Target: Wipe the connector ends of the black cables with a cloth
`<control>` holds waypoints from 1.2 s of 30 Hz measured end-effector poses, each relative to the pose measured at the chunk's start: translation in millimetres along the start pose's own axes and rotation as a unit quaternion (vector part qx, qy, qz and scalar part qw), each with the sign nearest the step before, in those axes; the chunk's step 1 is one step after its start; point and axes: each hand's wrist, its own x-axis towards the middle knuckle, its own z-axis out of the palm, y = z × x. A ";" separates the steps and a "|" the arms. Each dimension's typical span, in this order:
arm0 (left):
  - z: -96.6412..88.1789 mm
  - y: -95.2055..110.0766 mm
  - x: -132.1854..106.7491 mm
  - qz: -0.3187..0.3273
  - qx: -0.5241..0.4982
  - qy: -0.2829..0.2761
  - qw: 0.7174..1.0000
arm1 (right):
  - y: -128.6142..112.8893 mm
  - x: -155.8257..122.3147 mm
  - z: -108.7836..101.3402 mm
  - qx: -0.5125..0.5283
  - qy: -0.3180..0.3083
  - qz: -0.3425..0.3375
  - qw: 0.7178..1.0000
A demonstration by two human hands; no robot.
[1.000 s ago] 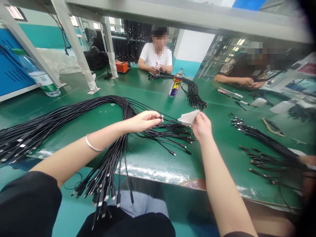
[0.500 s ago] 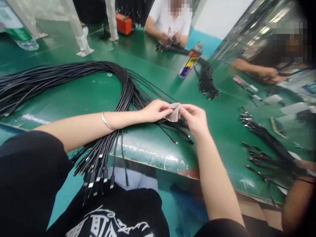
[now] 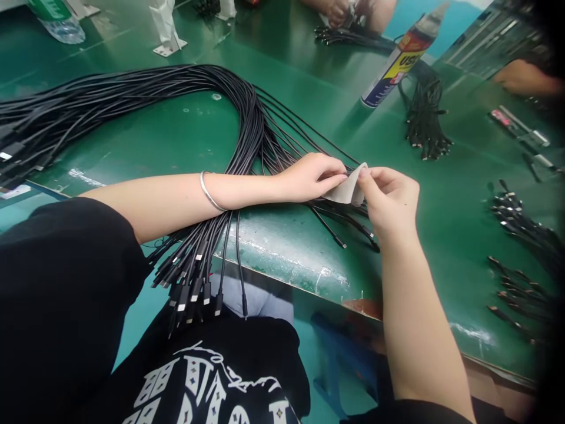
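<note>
A thick bundle of black cables lies across the green table, its plug ends hanging over the near edge. My left hand, with a bracelet on the wrist, is closed in a pinch on a cable end that is tucked into a small pale cloth. My right hand pinches that cloth from the other side, folding it over the cable tip. Both hands meet just above the fanned-out cable ends.
A spray can stands at the back right beside another small bunch of cables. More cables lie at the right. A plastic bottle sits at the far left. Other people's hands work at the far side.
My hands have come together: the cloth now wraps the cable end held in my left hand. The view has tilted down toward the table.
</note>
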 end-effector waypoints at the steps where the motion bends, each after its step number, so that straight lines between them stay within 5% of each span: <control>1: 0.2 -0.4 0.0 0.002 0.002 -0.001 1.000 | -0.9 -0.2 0.2 -0.015 0.003 -0.006 1.000; 16: 4.2 -3.3 0.2 -0.017 -0.024 -0.003 1.000 | -5.0 -0.9 -2.4 -0.076 -0.004 -0.053 0.996; 23: 3.2 -2.0 -1.0 -0.024 -0.025 -0.007 0.999 | -9.8 -1.2 -5.5 -0.046 -0.058 -0.045 0.996; 28: 2.3 0.8 -0.8 -0.022 -0.007 -0.011 1.000 | -8.1 -0.2 -7.6 -0.133 -0.088 -0.050 0.986; 36: 2.5 -0.9 0.0 -0.012 0.000 -0.007 1.000 | -6.7 -1.8 -4.3 -0.122 -0.045 -0.052 0.990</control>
